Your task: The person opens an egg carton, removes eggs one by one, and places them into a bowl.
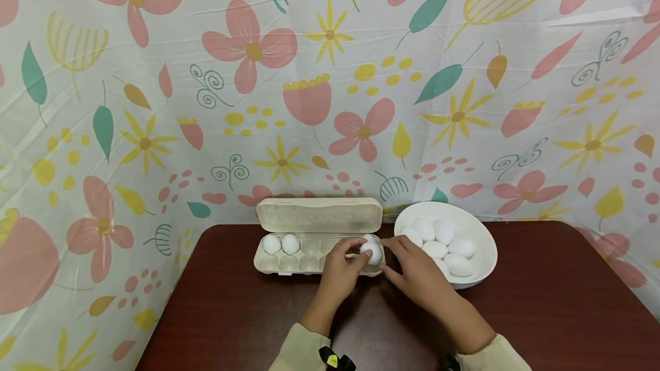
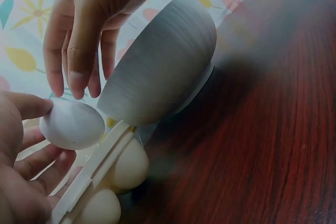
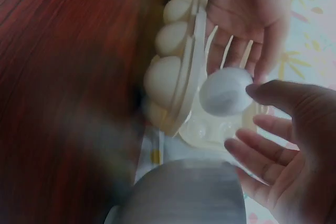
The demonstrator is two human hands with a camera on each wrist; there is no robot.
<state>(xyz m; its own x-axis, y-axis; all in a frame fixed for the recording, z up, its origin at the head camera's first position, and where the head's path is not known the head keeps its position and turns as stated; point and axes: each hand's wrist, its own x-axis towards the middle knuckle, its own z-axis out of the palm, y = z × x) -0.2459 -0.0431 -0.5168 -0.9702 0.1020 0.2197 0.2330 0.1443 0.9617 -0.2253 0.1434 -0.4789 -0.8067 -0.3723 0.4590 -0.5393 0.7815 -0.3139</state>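
My left hand (image 1: pixel 341 265) pinches a white egg (image 2: pixel 72 125) between thumb and fingers, above the right end of an open egg carton (image 1: pixel 309 264). Just right of that egg is my right hand (image 1: pixel 420 272), its fingers spread and loosely bent, holding nothing. In the right wrist view the right thumb (image 3: pixel 275 94) overlaps the egg's edge; whether it touches, I cannot tell. Two white eggs (image 1: pixel 291 244) sit in the carton's back row at the left end. Behind the held egg another white shape shows, mostly hidden by the fingers.
To the right of the carton, a white bowl (image 1: pixel 484 261) holds several white eggs (image 1: pixel 444 232), partly covered by the right hand. The carton's lid (image 1: pixel 319 216) leans back near a floral cloth (image 1: pixel 330 85). Everything stands on a dark red-brown wooden table (image 1: pixel 232 314).
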